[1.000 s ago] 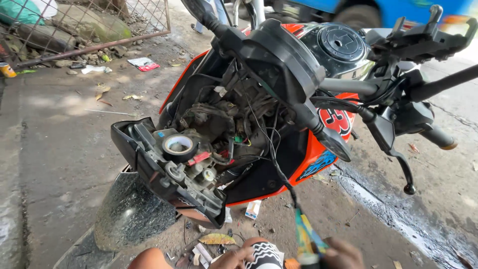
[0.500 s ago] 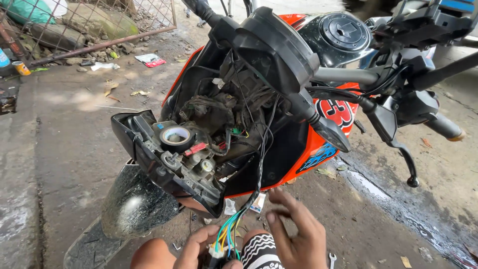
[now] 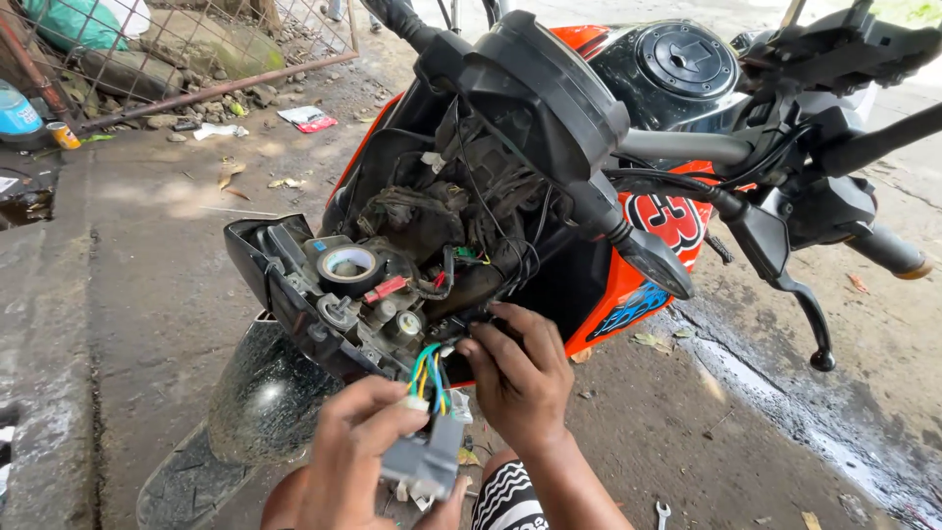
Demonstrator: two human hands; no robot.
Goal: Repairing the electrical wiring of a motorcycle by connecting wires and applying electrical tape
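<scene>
Gripping a grey connector block, the left hand closes its fingers around it low in the view; coloured wires rise from the block toward the motorcycle's open front. Just beside it, the right hand curls its fingertips onto the black wiring under the headlight housing, pinching there. Inside that open housing a roll of black tape sits among dusty parts and a red connector. Farther off stand the black instrument hood, the fuel cap and the handlebar.
</scene>
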